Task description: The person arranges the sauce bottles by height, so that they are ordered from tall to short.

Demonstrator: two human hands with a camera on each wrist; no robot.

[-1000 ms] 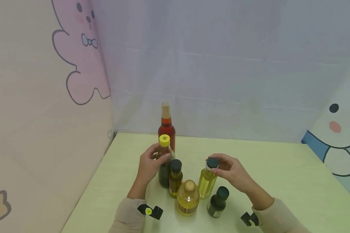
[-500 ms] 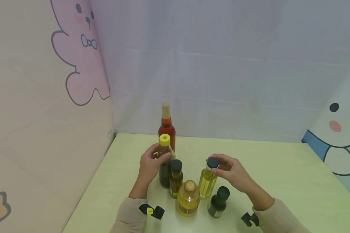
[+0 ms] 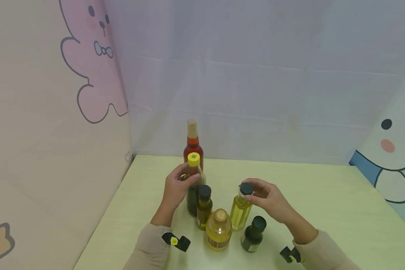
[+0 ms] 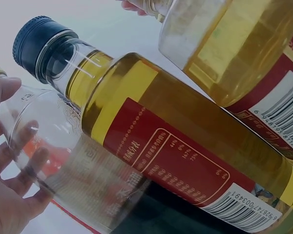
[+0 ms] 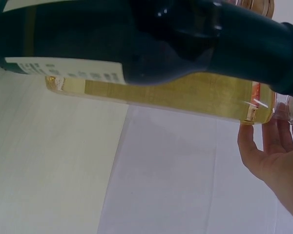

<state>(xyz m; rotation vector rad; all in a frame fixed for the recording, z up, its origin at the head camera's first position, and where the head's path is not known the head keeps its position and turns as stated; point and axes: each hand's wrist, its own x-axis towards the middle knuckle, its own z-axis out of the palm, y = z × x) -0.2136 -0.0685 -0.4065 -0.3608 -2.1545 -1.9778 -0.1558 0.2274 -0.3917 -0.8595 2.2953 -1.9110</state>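
Note:
My left hand [image 3: 175,187] grips the shoulder of a yellow-capped bottle [image 3: 192,202] of dark liquid, thumb at the near side. In the left wrist view, that bottle [image 4: 100,180] is partly hidden behind a smaller black-capped oil bottle [image 4: 151,131]. My right hand [image 3: 270,200] pinches the neck of a tall clear bottle of yellow oil [image 3: 239,213], just under its dark cap. In the right wrist view, fingers [image 5: 247,141] touch the oil bottle's upper end, partly behind a dark green bottle [image 5: 102,39]. Both held bottles look upright.
A red bottle [image 3: 193,152] with a pale neck stands behind the yellow-capped one. A round gold-capped bottle [image 3: 218,234] stands between my arms, at the front of the group. Curtains printed with cartoon animals rise around the pale table [image 3: 307,187].
My left hand and the yellow-capped bottle have shifted slightly right and away from me. The right hand and the other bottles show no clear movement.

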